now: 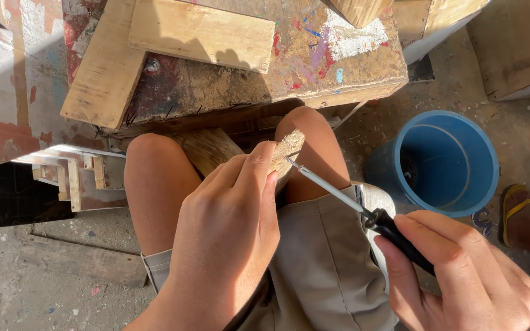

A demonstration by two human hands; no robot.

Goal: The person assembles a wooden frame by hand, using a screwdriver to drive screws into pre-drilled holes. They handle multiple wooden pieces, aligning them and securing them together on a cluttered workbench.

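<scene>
My left hand point(228, 227) grips a rough piece of wood point(286, 150) held over my knees, thumb pressed along its edge. My right hand point(461, 276) holds a screwdriver point(338, 195) by its black handle. The metal shaft points up and left, with its tip touching the upper end of the wood piece. A second wooden block point(207, 150) lies under the left hand between my knees. I sit in beige shorts with bare knees.
A paint-stained wooden workbench point(314, 67) with loose planks point(200, 30) stands just ahead. A blue bucket point(446, 162) sits on the concrete floor at right, beside another person's foot in a yellow sandal point(516, 211). A small wooden frame point(75, 178) lies at left.
</scene>
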